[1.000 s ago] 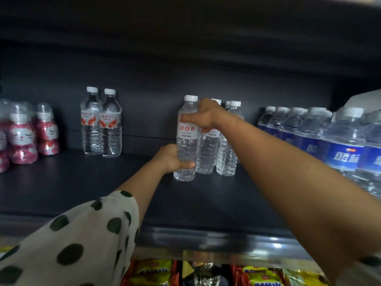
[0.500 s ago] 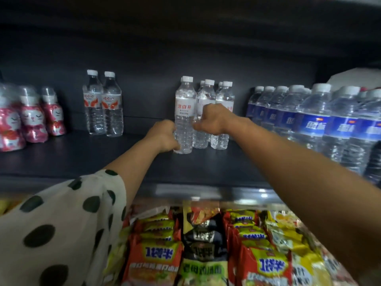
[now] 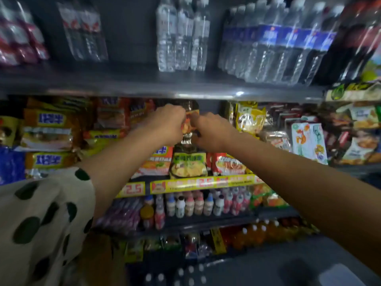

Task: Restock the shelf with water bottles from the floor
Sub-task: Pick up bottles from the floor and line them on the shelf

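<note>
Three clear water bottles with red-and-white labels (image 3: 182, 36) stand together on the dark top shelf (image 3: 165, 90), blurred by motion. My left hand (image 3: 167, 124) and my right hand (image 3: 210, 131) are below that shelf's edge, close together in front of the noodle packets, fingers curled and nothing in either. White caps of several water bottles (image 3: 181, 275) show at the very bottom of the view, down by the floor.
On the top shelf are two more red-label bottles (image 3: 82, 32), pink bottles (image 3: 18, 38) at the left and a row of blue-label bottles (image 3: 278, 44) at the right. Noodle packets (image 3: 187, 164), small drink bottles (image 3: 193, 205) and orange drinks (image 3: 257, 232) fill the lower shelves.
Both hands have let go of the bottles on the top shelf and dropped below its edge. The view has tilted down, bringing the lower shelves and the floor bottles into sight.
</note>
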Demonstrator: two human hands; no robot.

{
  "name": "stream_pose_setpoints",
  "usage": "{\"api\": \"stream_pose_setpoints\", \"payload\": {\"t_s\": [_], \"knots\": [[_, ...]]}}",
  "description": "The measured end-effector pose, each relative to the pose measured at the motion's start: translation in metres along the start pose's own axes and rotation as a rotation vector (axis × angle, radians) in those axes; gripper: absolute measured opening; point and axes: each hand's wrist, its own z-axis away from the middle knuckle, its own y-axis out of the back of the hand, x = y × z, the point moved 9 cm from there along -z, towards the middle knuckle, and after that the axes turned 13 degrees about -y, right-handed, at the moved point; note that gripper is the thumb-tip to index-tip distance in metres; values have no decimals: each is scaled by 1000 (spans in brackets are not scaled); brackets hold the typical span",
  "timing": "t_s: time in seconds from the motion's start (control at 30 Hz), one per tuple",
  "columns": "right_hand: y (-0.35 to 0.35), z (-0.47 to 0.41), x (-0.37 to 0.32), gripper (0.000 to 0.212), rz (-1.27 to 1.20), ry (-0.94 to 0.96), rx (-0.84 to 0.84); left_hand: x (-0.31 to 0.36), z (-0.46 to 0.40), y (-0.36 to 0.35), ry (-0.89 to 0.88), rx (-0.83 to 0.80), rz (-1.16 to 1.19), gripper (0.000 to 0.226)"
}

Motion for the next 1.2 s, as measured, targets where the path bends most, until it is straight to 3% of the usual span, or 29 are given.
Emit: {"api": "stream_pose_setpoints", "payload": {"t_s": [0.33, 0.43, 0.6, 0.8, 0.93, 1.2], "knots": [[-298, 114, 37, 46, -57, -57, -539, 12, 110, -293, 41, -565, 136, 22], [-414, 149, 55, 61, -57, -102, -645, 11, 145, -408, 89, -663, 218, 30], [-611, 224, 88, 70, 0, -203, -896, 24, 212, -597, 120, -822, 263, 38], [-804, 293, 120, 59, 16, -343, -978, 39, 280, -770, 110, -893, 302, 55], [-899, 321, 129, 61, 49, -371, -991, 37, 311, -848, 160, -945, 299, 46], [-966, 328, 126, 36, 56, -309, -891, 40, 336, -910, 184, -881, 315, 42]]}}
